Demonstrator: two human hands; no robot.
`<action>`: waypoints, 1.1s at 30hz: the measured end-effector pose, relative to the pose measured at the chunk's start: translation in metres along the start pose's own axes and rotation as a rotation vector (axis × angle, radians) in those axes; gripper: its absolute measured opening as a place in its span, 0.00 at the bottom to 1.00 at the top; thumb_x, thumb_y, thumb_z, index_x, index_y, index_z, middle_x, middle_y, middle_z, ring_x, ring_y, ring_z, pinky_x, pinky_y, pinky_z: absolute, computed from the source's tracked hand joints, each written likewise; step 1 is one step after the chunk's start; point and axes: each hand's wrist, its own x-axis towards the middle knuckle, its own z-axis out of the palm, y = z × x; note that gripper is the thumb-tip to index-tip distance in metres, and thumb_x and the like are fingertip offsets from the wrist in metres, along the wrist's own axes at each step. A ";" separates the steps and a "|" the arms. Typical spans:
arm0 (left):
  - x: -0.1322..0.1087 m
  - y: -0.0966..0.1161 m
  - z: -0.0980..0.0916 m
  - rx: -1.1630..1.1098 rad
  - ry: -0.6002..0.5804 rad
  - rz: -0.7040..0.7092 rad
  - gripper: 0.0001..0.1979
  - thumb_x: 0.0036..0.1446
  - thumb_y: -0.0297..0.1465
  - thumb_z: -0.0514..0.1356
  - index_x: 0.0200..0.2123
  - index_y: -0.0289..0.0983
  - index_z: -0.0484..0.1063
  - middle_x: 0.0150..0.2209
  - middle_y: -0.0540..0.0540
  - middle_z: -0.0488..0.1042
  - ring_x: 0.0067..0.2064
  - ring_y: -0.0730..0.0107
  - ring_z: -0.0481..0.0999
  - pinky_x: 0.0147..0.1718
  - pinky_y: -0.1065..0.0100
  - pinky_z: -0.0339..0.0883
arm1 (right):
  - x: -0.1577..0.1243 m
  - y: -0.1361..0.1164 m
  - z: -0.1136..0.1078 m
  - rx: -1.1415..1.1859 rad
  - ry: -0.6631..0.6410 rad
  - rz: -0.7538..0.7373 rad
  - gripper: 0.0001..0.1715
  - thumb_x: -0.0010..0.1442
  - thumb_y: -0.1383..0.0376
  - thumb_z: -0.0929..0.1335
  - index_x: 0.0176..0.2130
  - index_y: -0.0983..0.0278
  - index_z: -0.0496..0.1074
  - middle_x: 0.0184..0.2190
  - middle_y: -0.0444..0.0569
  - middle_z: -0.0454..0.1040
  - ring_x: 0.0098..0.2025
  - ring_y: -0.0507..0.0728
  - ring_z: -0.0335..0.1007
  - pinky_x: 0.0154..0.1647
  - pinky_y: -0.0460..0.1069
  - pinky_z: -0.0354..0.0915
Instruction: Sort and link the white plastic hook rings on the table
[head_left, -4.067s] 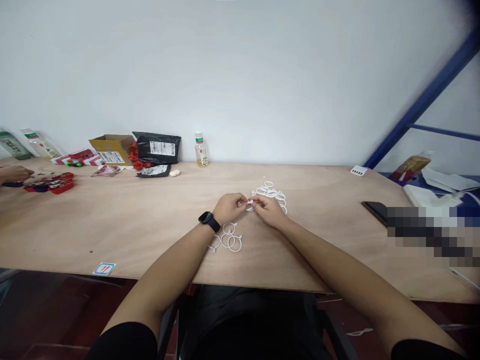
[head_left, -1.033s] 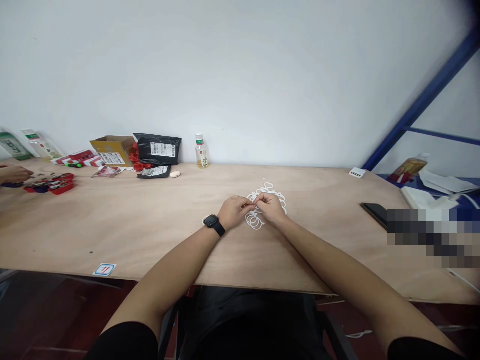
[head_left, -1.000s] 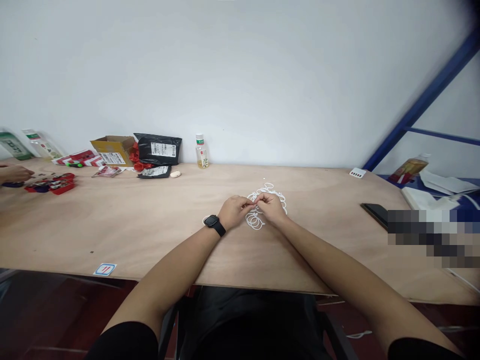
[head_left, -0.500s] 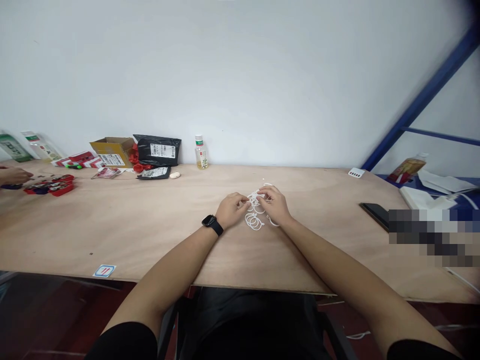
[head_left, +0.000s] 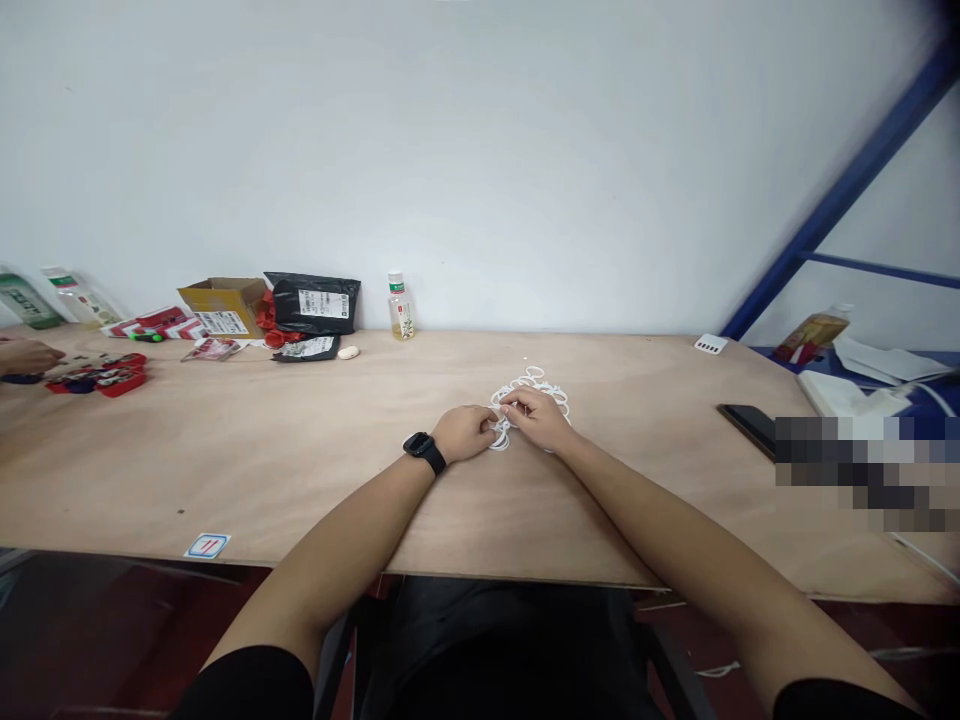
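Note:
A loose heap of thin white rings [head_left: 561, 397], some with small knobs on them, lies on the wooden table in front of me. At the near left side of the heap, my left hand [head_left: 463, 433] has its thumb and fingers pinched together on a white ring [head_left: 501, 441]. My right hand [head_left: 541, 420] comes in from the other side, its fingertips closed on the same small spot of white rings. Its palm covers part of the heap. The two sets of fingertips almost meet.
Along the wall stand a clear bottle [head_left: 400, 308], a black parcel bag [head_left: 319, 303] and an open cardboard box [head_left: 223, 308]. Another person's hand [head_left: 28, 355] is at far left beside red trays [head_left: 120, 380]. A phone [head_left: 750, 428] lies at right.
Both hands have shifted slightly nearer to me over the near rings. My right hand has drawn back from the far part of the heap, so more rings show behind it.

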 end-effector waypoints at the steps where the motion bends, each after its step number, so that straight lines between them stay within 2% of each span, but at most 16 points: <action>1: 0.000 0.000 0.000 0.013 0.004 -0.006 0.08 0.53 0.31 0.57 0.35 0.38 0.75 0.31 0.47 0.77 0.33 0.67 0.74 0.33 0.69 0.64 | 0.000 0.000 0.000 -0.003 -0.051 -0.005 0.09 0.58 0.61 0.67 0.36 0.59 0.77 0.33 0.48 0.76 0.33 0.55 0.67 0.37 0.51 0.62; 5: -0.001 0.002 0.000 0.043 0.013 -0.017 0.08 0.54 0.32 0.57 0.32 0.38 0.75 0.31 0.46 0.77 0.32 0.66 0.74 0.30 0.69 0.63 | -0.003 0.000 0.001 -0.005 -0.173 0.003 0.12 0.55 0.63 0.69 0.40 0.59 0.78 0.30 0.46 0.76 0.30 0.54 0.67 0.33 0.49 0.61; 8: -0.001 0.002 0.000 0.057 0.017 -0.037 0.07 0.54 0.32 0.57 0.31 0.38 0.75 0.31 0.45 0.77 0.32 0.65 0.74 0.29 0.68 0.62 | -0.005 0.002 0.003 0.025 -0.185 0.053 0.13 0.53 0.64 0.69 0.40 0.60 0.78 0.25 0.44 0.74 0.25 0.52 0.64 0.27 0.46 0.60; 11: -0.001 0.001 -0.001 0.065 0.025 -0.061 0.07 0.55 0.33 0.57 0.30 0.38 0.75 0.30 0.46 0.77 0.32 0.65 0.74 0.29 0.69 0.60 | -0.006 0.006 0.006 0.054 -0.167 0.079 0.11 0.52 0.65 0.69 0.37 0.62 0.78 0.23 0.43 0.73 0.23 0.50 0.63 0.25 0.45 0.59; 14: -0.001 0.003 -0.004 0.039 0.053 -0.054 0.11 0.57 0.35 0.56 0.29 0.38 0.75 0.29 0.46 0.77 0.30 0.67 0.73 0.28 0.70 0.59 | -0.005 0.009 0.007 0.062 -0.105 0.100 0.09 0.51 0.65 0.69 0.35 0.62 0.77 0.22 0.43 0.72 0.23 0.50 0.62 0.25 0.46 0.59; 18: -0.001 0.006 -0.007 -0.032 0.116 -0.008 0.19 0.63 0.40 0.51 0.28 0.37 0.75 0.27 0.46 0.76 0.29 0.70 0.71 0.29 0.70 0.58 | -0.003 0.010 0.008 0.183 -0.015 0.175 0.13 0.51 0.64 0.69 0.38 0.62 0.77 0.25 0.44 0.74 0.26 0.52 0.66 0.28 0.47 0.63; 24: -0.001 0.006 -0.006 -0.060 0.162 0.023 0.20 0.64 0.39 0.50 0.27 0.37 0.74 0.27 0.47 0.75 0.28 0.71 0.70 0.29 0.70 0.57 | -0.002 0.010 0.009 0.389 -0.068 0.240 0.10 0.52 0.61 0.69 0.35 0.62 0.76 0.31 0.46 0.78 0.32 0.55 0.72 0.33 0.50 0.67; 33: -0.001 0.005 -0.003 -0.074 0.152 0.081 0.19 0.65 0.40 0.49 0.28 0.37 0.73 0.27 0.47 0.74 0.29 0.72 0.69 0.30 0.71 0.58 | -0.003 0.006 0.006 0.431 -0.062 0.263 0.06 0.48 0.64 0.69 0.31 0.62 0.74 0.27 0.45 0.77 0.30 0.55 0.72 0.31 0.49 0.66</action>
